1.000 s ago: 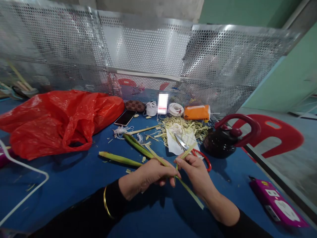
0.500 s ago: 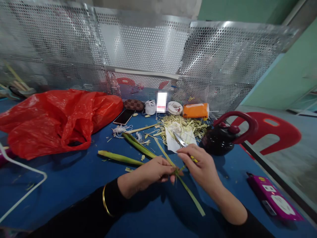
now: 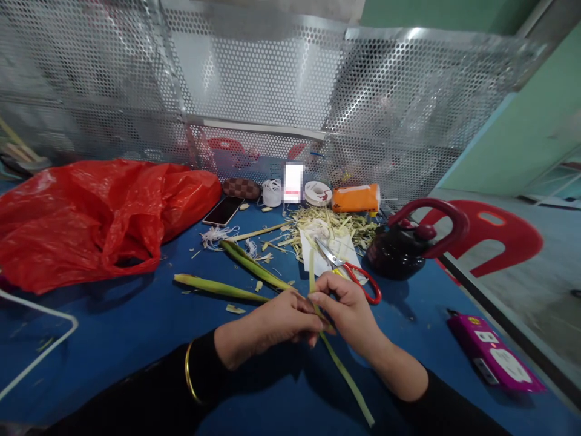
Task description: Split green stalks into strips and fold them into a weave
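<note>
Over the blue table, my left hand (image 3: 284, 318) is closed, its fingertips pinching the middle of a narrow green leaf strip (image 3: 347, 378). One end of the strip trails down to the lower right. My right hand (image 3: 351, 315) meets it from the right, thumb and finger closed on the part that points up and away. The fingers hide where the strip's pieces meet. Just beyond my right hand, red-handled scissors (image 3: 373, 290) lie with their blades on white paper (image 3: 347, 245). Two green leafy stalks, a nearer one (image 3: 218, 287) and a farther one (image 3: 252, 263), lie left of my hands.
A heap of shredded leaf strips (image 3: 358, 225) lies behind the paper. At right are a dark kettle (image 3: 394, 254) with a red handle and a purple packet (image 3: 497, 354). A red plastic bag (image 3: 91, 224) fills the left. Farther back are a phone (image 3: 224, 211) and an orange packet (image 3: 356, 198).
My right hand has moved closer to the left and now grips the strip's upper part, which stands more upright. The scissors' red handles have come into sight. The view has shifted slightly.
</note>
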{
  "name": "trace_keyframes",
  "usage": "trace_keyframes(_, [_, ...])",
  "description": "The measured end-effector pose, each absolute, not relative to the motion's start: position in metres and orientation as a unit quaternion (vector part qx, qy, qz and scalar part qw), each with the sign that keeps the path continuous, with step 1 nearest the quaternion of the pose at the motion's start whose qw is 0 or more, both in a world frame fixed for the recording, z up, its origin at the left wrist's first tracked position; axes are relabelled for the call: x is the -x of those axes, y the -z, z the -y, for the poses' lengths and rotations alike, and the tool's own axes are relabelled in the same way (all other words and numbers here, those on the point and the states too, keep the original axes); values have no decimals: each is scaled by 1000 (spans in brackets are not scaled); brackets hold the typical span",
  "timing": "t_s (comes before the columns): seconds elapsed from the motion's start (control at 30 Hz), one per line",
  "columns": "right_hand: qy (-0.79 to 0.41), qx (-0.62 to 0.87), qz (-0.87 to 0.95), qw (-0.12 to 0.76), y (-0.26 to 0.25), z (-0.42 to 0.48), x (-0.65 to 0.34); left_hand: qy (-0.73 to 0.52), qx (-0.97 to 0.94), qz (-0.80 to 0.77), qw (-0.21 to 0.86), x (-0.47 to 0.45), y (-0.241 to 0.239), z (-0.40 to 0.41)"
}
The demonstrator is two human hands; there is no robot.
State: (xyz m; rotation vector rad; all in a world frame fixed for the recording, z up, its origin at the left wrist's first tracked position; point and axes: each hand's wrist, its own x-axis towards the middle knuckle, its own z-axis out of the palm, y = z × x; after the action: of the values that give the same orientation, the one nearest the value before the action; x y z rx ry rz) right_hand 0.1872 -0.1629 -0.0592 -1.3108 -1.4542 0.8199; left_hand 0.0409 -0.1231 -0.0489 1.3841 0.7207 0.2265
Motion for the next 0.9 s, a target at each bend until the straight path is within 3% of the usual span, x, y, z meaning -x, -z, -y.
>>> trace_keyframes(0.27, [-59, 516, 673, 527, 50, 164, -199, -179, -553, -340, 739, -39, 44, 116])
trace_keyframes(0.37, [-53, 562, 605, 562, 40, 163, -210, -230, -511, -337, 756, -35, 34, 106])
trace_keyframes(0.5, [-221, 571, 671, 419, 33, 152, -214, -273, -490, -341, 754, -34, 24, 95])
trace_keyframes(0.6, [-263, 546, 705, 369, 29, 138, -207, -303, -500, -354, 730, -36, 19, 85])
trace_keyframes(0.9, [-33, 576, 759, 303, 26, 92, -183, -414, -574, -416, 572, -35, 29, 37])
